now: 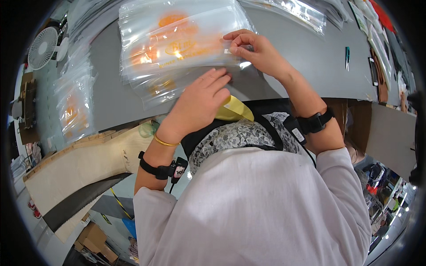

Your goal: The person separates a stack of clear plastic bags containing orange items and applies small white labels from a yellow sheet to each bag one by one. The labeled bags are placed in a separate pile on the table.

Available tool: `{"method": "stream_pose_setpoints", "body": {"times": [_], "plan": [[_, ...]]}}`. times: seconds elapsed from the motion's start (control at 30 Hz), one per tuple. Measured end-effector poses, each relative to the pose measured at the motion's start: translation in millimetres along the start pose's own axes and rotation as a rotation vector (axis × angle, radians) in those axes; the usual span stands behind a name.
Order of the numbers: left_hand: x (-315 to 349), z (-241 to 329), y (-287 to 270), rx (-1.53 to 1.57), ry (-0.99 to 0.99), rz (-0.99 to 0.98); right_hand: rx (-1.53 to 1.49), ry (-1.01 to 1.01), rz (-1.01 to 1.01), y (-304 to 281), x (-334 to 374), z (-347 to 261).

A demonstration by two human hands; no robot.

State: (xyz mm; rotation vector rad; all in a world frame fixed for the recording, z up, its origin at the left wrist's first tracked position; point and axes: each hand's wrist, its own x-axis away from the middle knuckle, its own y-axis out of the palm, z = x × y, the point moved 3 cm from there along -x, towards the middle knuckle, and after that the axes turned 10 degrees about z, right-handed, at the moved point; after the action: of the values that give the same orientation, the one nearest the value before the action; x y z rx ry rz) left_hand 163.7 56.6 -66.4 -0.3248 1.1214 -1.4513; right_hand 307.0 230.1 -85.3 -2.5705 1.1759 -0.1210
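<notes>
A stack of clear plastic bags with orange print lies on the grey table in front of me. My right hand is over the right edge of the top bag, thumb and index finger closed together at a small white sticker. Whether the sticker is stuck down there I cannot tell. My left hand is at the bags' near edge, fingers stretched out and holding nothing. Beneath its fingertips and close to my lap hangs a yellow strip, partly hidden by that hand.
More clear bags hang over the table's left edge, and others lie at the far right. A teal pen and a dark slim object are on the right of the grey table. A white fan stands at the left.
</notes>
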Motion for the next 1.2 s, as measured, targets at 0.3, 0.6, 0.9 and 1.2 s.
{"method": "stream_pose_setpoints", "body": {"times": [0.3, 0.6, 0.9, 1.2], "plan": [[1.2, 14.4, 13.4, -0.174, 0.066, 0.000, 0.348, -0.176, -0.043, -12.7, 30.9, -4.7], [-1.7, 12.6, 17.0, -0.168, -0.009, -0.026, 0.746, -0.312, 0.028, 4.7, 34.0, -23.1], [-0.4, 17.6, 17.9, -0.067, -0.019, -0.018, 1.131, -0.278, 0.604, -131.9, -52.9, 27.6], [-4.4, 23.1, 21.6, 0.000, 0.019, 0.000, 1.439, -0.342, 0.221, -193.4, -102.3, 72.5]]}}
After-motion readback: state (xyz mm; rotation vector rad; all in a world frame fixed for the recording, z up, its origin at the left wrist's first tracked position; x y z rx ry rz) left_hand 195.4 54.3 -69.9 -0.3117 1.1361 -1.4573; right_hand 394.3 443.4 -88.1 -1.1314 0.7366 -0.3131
